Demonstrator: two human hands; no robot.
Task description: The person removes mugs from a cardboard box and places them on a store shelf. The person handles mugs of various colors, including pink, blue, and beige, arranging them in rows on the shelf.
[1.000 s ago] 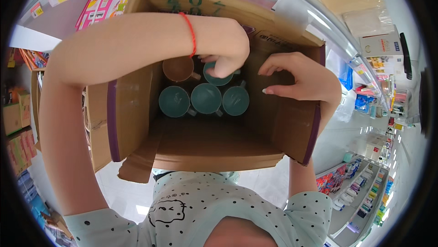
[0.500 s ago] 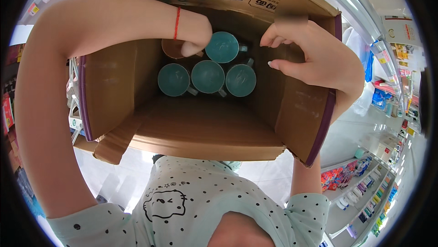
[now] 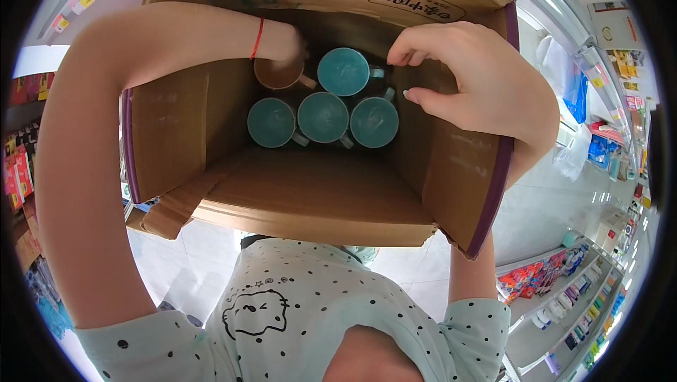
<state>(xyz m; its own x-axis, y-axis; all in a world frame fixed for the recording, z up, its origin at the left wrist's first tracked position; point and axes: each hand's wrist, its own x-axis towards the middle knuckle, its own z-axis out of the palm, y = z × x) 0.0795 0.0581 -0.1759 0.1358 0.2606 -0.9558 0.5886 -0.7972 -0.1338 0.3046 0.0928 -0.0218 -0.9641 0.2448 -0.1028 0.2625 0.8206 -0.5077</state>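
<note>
An open cardboard box [image 3: 317, 202] stands in front of me with several mugs inside. A brown mug [image 3: 273, 77] is at the back left, its handle pointing right. My left hand [image 3: 285, 45] is over its far rim, a red cord round the wrist; its fingers are hidden and blurred. To its right stands a teal mug [image 3: 343, 71]. In the nearer row are a left teal mug [image 3: 271, 122], a middle teal mug [image 3: 323, 117] and a right teal mug [image 3: 374, 122]. My right hand [image 3: 469, 79] is above the box's right side, thumb and fingers apart, holding nothing.
Raised flaps surround the opening, including a right flap [image 3: 469, 191] and a torn flap piece [image 3: 176, 209] at the near left corner. Beyond the box runs a pale shelf edge [image 3: 543, 11]. Stocked shelves [image 3: 564, 311] stand at the lower right, with more goods at the left.
My left hand has drawn back toward the far side, uncovering more of the brown mug. My right hand has shifted slightly left, thumb and fingers still apart.
</note>
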